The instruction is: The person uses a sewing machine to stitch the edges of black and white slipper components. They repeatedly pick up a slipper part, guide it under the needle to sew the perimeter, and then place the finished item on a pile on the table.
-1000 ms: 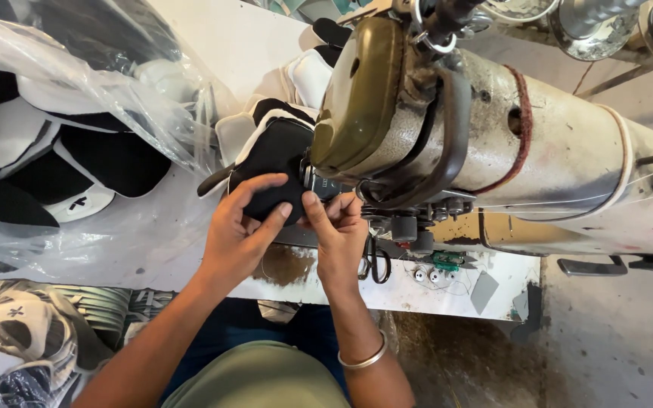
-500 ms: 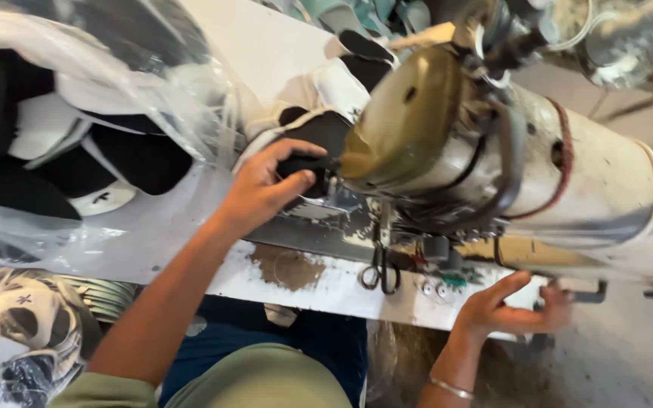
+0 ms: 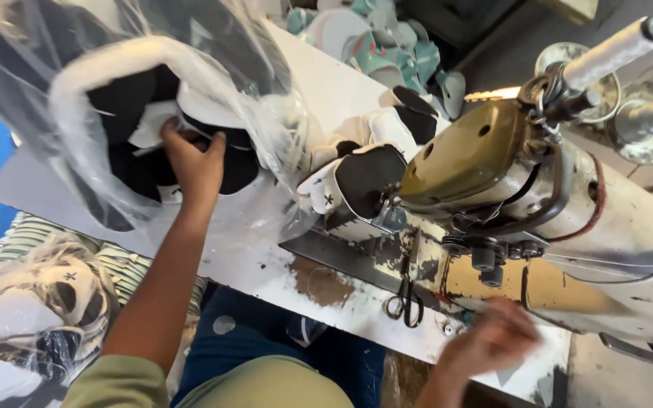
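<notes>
Head view: left hand [image 3: 194,166] reaches into plastic bag [image 3: 77,68], fingers curled on black-and-white pieces [image 3: 145,128].

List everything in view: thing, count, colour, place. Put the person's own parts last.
Sewing machine: one, cream body with an olive head, right side of the table.
Table: one, white and worn, across the middle.
Shoe upper pieces: several, black and white, at the machine's needle end.
Clear plastic bag: one, holding black and white pieces, upper left.
Second bag of pieces: one, clear, lower left below the table.
Scissors: one pair, dark, hanging at the table's front edge.
Teal and white pieces: a pile, top centre.
Left hand: inside the clear plastic bag, on the black pieces.
Right hand: blurred, by the table's front edge; grip unclear.
</notes>
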